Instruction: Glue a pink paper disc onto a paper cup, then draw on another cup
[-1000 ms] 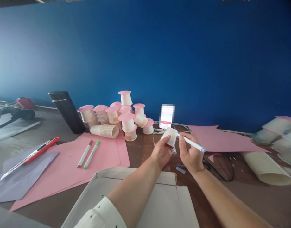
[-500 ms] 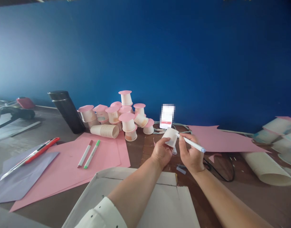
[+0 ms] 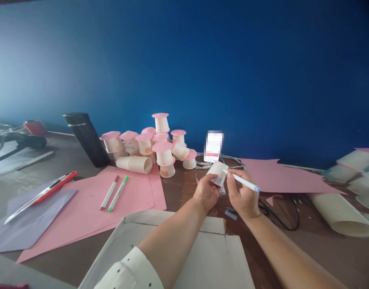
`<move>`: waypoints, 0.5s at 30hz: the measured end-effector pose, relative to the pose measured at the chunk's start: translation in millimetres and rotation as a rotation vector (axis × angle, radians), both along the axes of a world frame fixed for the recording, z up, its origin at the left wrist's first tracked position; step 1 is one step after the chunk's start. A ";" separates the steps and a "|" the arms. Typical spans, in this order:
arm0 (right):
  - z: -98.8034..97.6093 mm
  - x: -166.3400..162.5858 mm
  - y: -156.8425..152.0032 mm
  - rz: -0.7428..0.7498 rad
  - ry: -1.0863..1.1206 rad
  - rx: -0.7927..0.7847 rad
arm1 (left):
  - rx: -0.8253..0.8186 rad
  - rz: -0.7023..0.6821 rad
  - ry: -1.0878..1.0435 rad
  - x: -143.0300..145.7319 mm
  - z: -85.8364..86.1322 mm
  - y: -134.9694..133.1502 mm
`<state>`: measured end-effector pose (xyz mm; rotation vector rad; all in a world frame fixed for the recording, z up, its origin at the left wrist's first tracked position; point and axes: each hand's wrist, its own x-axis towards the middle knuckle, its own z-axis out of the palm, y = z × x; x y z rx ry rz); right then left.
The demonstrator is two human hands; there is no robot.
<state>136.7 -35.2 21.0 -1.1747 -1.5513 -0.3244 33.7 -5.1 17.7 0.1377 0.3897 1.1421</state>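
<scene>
Nearest the camera, an open white cardboard box [image 3: 202, 261] lies on the brown table [image 3: 337, 253], with both forearms passing over it. Beyond the box, the left hand [image 3: 206, 193] grasps a small white paper cup [image 3: 217, 172], held tilted above the table, thumb on the near side of its wall. The right hand [image 3: 243, 197] is closed around a white pen [image 3: 242, 182] with a blue end; the pen tip touches the cup wall on its right side. A black cable [image 3: 282, 214] loops on the table just right of the right hand. To the left, a large pink sheet [image 3: 82, 216] carries two markers [image 3: 113, 193] lying side by side, and a lavender sheet [image 3: 24, 224] carries a red-handled cutter [image 3: 42, 194]. To the right lie a second pink sheet [image 3: 277, 178] and a roll of white paper [image 3: 341, 212]. Farther back, a stack of nested cups [image 3: 134, 163] lies on its side before a pile of cups with pink discs [image 3: 160, 144]; a black flask [image 3: 86, 138] stands left of the pile. A blue wall [image 3: 202, 60] closes the scene.
</scene>
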 end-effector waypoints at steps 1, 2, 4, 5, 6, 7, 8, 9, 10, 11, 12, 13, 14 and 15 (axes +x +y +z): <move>0.3 -0.1 -0.2 -0.001 0.000 -0.001 | 0.000 -0.002 0.005 -0.2 0.3 -0.3; 0.5 -0.2 -0.3 -0.002 0.000 -0.002 | 0.000 -0.003 0.008 -0.4 0.6 -0.5; 0.9 -0.4 -0.6 -0.002 -0.004 -0.001 | 0.000 -0.005 0.012 -0.6 0.6 -0.6; 0.9 -0.5 -0.6 -0.003 -0.007 -0.002 | 0.002 -0.006 0.011 -0.7 0.4 -0.5; 0.8 -0.5 -0.6 -0.004 -0.011 -0.003 | 0.004 -0.005 0.009 -0.6 0.0 -0.3; 0.6 -0.5 -0.5 -0.004 -0.014 -0.004 | 0.005 -0.002 0.006 -0.5 -0.4 0.0; 0.3 -0.5 -0.4 -0.006 -0.017 -0.004 | 0.004 0.000 0.004 -0.3 -0.8 0.3; 0.0 -0.5 -0.2 -0.007 -0.020 -0.005 | 0.002 0.000 0.003 -0.1 -1.3 0.5; -0.3 -0.4 0.0 -0.008 -0.023 -0.003 | -0.001 0.000 0.004 0.1 -1.7 0.8; -0.5 -0.4 0.1 -0.009 -0.026 -0.002 | -0.003 -0.001 0.006 0.2 -2.1 1.0; -0.7 -0.5 0.2 -0.010 -0.027 -0.001 | -0.003 -0.003 0.009 0.3 -2.4 1.2; -0.9 -0.5 0.3 -0.012 -0.028 -0.002 | 0.000 -0.006 0.012 0.3 -2.7 1.3; -1.0 -0.6 0.3 -0.013 -0.027 -0.005 | 0.005 -0.009 0.014 0.4 -2.9 1.4; -1.2 -0.7 0.4 -0.014 -0.027 -0.009 | 0.010 -0.011 0.015 0.4 -3.1 1.4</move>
